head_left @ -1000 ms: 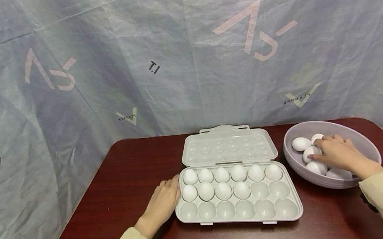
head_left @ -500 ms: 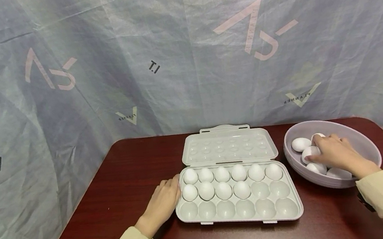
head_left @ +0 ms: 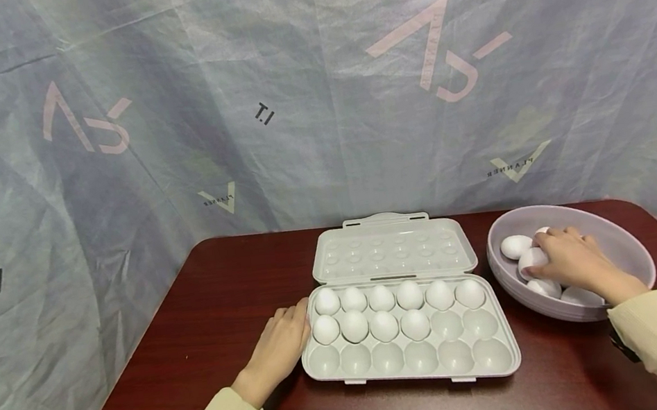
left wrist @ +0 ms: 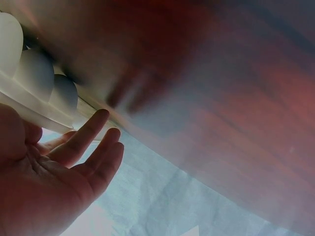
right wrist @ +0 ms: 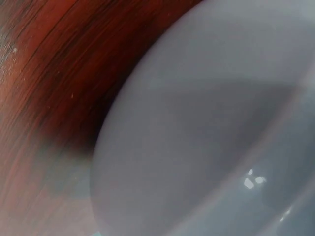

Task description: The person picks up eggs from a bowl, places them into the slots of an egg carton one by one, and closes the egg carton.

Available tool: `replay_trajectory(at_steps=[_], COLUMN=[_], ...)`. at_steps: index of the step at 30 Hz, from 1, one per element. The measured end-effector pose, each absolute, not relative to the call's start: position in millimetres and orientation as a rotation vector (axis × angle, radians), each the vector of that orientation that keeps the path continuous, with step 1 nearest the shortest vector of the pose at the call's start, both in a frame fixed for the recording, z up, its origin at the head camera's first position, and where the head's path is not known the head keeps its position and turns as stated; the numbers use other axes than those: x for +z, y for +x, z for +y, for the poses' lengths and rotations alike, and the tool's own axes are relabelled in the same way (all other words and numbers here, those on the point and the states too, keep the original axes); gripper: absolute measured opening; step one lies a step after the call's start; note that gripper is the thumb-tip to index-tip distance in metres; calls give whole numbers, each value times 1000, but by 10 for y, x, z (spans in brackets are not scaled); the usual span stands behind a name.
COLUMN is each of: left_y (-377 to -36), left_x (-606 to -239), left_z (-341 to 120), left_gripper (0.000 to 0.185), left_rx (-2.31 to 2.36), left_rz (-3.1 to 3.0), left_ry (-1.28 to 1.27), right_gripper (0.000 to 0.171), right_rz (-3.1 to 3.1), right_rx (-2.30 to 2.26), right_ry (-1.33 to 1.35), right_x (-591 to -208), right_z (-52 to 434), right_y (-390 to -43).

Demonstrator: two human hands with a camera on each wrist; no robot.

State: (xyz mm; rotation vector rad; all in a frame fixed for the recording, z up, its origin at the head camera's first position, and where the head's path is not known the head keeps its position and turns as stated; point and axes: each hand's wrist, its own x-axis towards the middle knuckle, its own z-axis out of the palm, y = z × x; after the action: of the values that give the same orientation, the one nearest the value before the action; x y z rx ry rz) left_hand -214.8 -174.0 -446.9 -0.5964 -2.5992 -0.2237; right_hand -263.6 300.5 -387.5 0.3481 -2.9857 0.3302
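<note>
My right hand [head_left: 572, 262] reaches into the pale purple bowl [head_left: 624, 247] and pinches a white egg [head_left: 530, 261] between thumb and fingers. Other white eggs lie around it in the bowl, such as one egg [head_left: 516, 247] on the left; my hand partly hides some. My left hand [head_left: 279, 344] rests against the left side of the white egg tray [head_left: 415, 375], its fingers loosely extended in the left wrist view. Eggs fill the tray's back row, several stand at the left of the middle row, and the front row's cups are bare.
The tray's lid [head_left: 392, 252] lies folded back behind it. Tray and bowl stand on a dark red wooden table [head_left: 213, 284], the bowl to the tray's right. A grey printed cloth [head_left: 298, 167] hangs behind the table. The right wrist view shows mostly the bowl's outer wall [right wrist: 162, 147].
My right hand has shifted slightly left in the bowl, its fingers closing farther over the egg. My left hand and the tray have stayed put.
</note>
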Motion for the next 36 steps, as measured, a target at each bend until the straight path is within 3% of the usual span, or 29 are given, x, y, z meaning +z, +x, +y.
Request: replay_trajectory(at_steps=[36], left_y=[-2143], left_x=[-4455], left_z=[-1733], left_gripper=[25], left_rx=[-232], left_rz=[-2603], left_ry=[-592], right_gripper=[46], right_rz=[-2742], right_rx=[281], right_ry=[422], right_x=[-3793], right_z=[2972], right_y=[-2551])
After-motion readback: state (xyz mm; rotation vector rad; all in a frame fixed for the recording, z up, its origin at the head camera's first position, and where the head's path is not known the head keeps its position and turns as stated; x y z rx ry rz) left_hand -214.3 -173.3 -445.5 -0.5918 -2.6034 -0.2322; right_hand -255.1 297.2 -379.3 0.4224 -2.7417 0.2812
